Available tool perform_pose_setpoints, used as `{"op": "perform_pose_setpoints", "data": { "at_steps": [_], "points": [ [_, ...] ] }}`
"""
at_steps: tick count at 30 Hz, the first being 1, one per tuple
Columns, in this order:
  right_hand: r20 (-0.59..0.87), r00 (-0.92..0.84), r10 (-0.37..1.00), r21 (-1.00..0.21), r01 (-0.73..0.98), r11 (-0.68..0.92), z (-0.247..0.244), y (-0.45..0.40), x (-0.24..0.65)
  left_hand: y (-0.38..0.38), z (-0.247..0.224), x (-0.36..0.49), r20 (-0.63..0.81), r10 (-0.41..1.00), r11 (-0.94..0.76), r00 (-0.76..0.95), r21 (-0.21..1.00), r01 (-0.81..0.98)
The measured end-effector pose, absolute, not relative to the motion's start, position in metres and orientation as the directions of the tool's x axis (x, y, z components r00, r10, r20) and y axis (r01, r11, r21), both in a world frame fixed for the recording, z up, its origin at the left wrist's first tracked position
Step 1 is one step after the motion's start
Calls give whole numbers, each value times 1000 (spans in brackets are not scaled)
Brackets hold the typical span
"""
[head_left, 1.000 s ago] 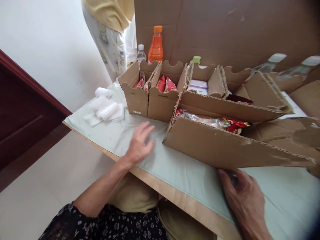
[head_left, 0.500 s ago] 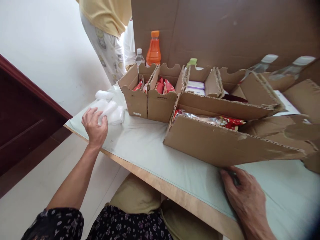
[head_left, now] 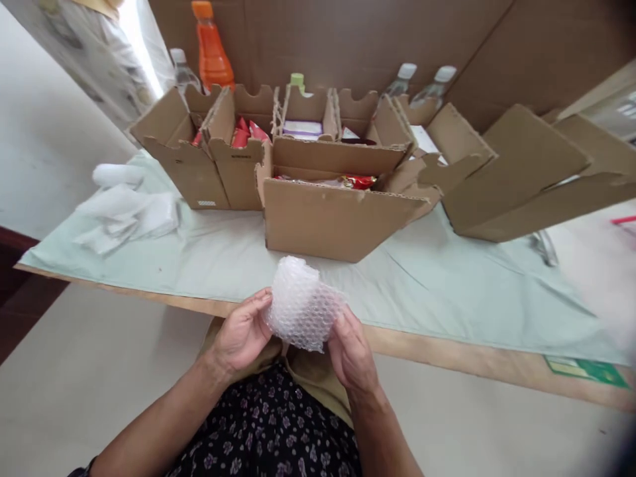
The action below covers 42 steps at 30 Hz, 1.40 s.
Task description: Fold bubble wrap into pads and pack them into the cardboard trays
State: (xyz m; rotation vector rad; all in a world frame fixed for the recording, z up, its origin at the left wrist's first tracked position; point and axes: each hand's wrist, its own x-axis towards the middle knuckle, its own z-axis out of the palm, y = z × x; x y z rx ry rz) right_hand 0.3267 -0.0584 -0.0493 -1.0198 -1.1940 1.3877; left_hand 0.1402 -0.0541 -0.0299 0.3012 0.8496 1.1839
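Observation:
A roll of clear bubble wrap (head_left: 303, 308) is held between my two hands, above the table's front edge and my lap. My left hand (head_left: 243, 331) grips its left side, with the thumb on top. On the other side, my right hand (head_left: 352, 348) pinches the loose flap of the sheet between thumb and fingers. The bubble wrap is partly rolled, and its right part lies flatter. More white wrap pieces (head_left: 129, 205) lie in a pile at the left end of the table.
Cut cardboard boxes (head_left: 342, 218) stand in a row across the table (head_left: 213, 258), holding red packets and white packs. An orange bottle (head_left: 213, 50) and clear bottles (head_left: 432, 86) stand behind them. Another box (head_left: 511, 179) is at the right. A person in patterned trousers (head_left: 94, 53) is at the far left.
My left hand has come from the wrap pile toward the middle with a roll of bubble wrap. My right hand has left the table and taken hold of its flap. The view has turned right.

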Motion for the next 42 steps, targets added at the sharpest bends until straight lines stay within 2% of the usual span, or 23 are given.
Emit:
{"op": "perform_pose_setpoints", "data": {
  "at_steps": [3,8,10,13,17,20,22,25,27,29,31,33,37,39,42],
  "points": [
    [-19,-128,992,-976,-213,-46,-42,-50,330,-57,-34,153,-431,877,451,212,583,-676],
    [8,-110,994,-974,-227,-18,-24,-44,334,-52,-33,165,-404,890,425,214,559,-712],
    [36,-109,993,-991,-132,22,-21,-46,332,-51,-32,171,-400,887,436,232,556,-707],
    [131,-40,991,-985,105,134,-18,-51,329,-53,-29,179,-373,874,483,312,592,-645],
    [421,89,903,-830,438,344,-9,-55,331,-55,-18,168,-356,907,417,225,683,-600],
    [526,82,847,-744,527,411,-5,-57,335,-54,-12,146,-390,903,412,183,660,-629],
    [451,100,887,-811,462,360,-6,-56,338,-54,-12,136,-371,906,414,206,666,-621],
    [173,163,971,-972,190,141,-18,-50,348,-58,-18,135,-345,919,395,193,772,-499],
    [64,242,968,-997,63,50,-28,-47,360,-59,-21,141,-327,931,366,166,841,-398],
    [84,368,926,-995,84,56,-35,-51,373,-58,-21,146,-303,942,335,143,857,-391],
    [184,440,879,-975,194,107,-36,-62,383,-55,-17,151,-298,942,336,155,823,-458],
    [306,375,875,-931,311,192,-31,-77,387,-52,-13,153,-314,927,376,208,773,-511],
    [475,97,875,-787,492,373,-23,-88,380,-49,-6,157,-339,895,445,289,708,-549],
    [459,40,888,-738,573,355,-26,-78,377,-49,-4,159,-351,880,474,320,690,-547],
    [349,-44,936,-696,657,290,-38,-52,374,-49,-2,159,-357,863,503,358,685,-527]
  ]
}}
